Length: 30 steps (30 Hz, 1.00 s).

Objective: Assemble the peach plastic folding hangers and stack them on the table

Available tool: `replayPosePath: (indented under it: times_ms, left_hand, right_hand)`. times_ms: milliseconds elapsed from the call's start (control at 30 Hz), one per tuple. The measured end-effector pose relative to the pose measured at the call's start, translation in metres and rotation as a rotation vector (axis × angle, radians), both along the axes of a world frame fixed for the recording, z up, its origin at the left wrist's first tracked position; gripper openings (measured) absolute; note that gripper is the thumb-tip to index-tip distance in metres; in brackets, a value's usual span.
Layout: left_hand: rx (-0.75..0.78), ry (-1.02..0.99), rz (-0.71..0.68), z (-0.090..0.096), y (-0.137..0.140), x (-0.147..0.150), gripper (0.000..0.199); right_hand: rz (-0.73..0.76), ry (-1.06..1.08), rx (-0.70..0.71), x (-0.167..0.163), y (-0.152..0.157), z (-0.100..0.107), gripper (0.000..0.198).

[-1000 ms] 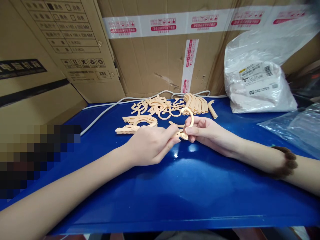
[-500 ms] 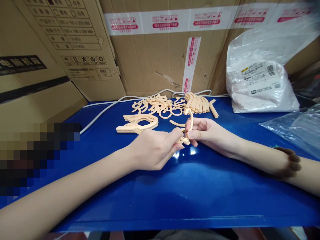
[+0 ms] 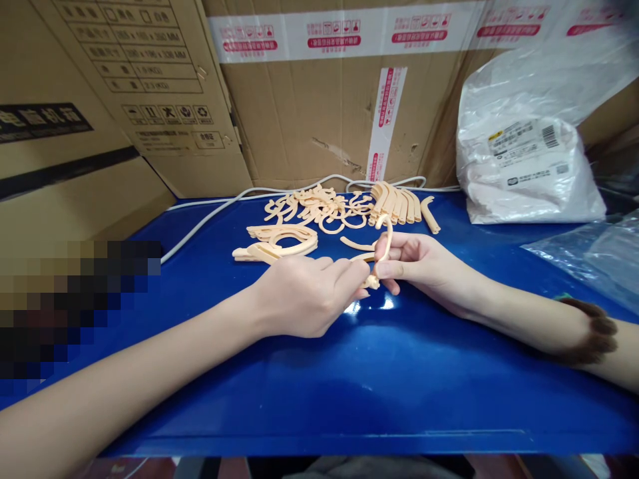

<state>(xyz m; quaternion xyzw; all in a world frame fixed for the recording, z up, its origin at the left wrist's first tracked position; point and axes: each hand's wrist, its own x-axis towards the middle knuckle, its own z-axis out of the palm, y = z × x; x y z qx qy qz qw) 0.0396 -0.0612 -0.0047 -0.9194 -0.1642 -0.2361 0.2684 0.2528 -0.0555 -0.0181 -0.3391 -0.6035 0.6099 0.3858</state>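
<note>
Over the blue table, my right hand point(image 3: 417, 263) pinches a cream plastic hook point(image 3: 389, 234) between thumb and fingers, its curved end pointing up. My left hand point(image 3: 309, 293) is closed on a cream plastic piece point(image 3: 371, 283); only its end shows past the thumb, by the base of the hook. The hands nearly meet, and whether the two parts are joined is hidden by the fingers. Just behind them lie loose curved cream strips point(image 3: 357, 245). Folded cream hanger pieces point(image 3: 294, 250) are stacked beyond my left hand.
At the back of the blue table point(image 3: 399, 386) are a heap of cream hooks point(image 3: 312, 206), a row of curved hanger arms point(image 3: 397, 203) and one separate arm point(image 3: 429, 214). A white cable point(image 3: 200, 233) runs behind. Cardboard boxes point(image 3: 309, 120) and a plastic bag point(image 3: 529, 166) stand around.
The view has shifted slightly. My left fingers have turned a little further over the small piece, covering more of it. The hook stays upright in my right hand.
</note>
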Motion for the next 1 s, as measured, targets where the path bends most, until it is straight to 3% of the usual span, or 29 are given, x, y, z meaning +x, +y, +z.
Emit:
replayPosePath:
  times_ms: [200, 500, 733, 1000]
  left_hand:
    - [-0.090, 0.016, 0.090, -0.005, 0.003, 0.001, 0.026]
    - [-0.196, -0.010, 0.101, -0.007, 0.006, 0.003, 0.025]
    - [-0.164, 0.008, 0.152, -0.007, 0.007, 0.005, 0.029]
    - [0.046, -0.013, 0.174, -0.006, 0.003, 0.013, 0.029]
  right_hand:
    - [-0.059, -0.046, 0.022, 0.000, 0.002, 0.003, 0.028]
    - [-0.067, -0.005, -0.004, -0.002, 0.003, 0.005, 0.033]
    - [-0.078, 0.028, 0.008, -0.002, 0.005, 0.002, 0.032]
    - [-0.076, 0.020, 0.009, -0.003, 0.005, 0.002, 0.031]
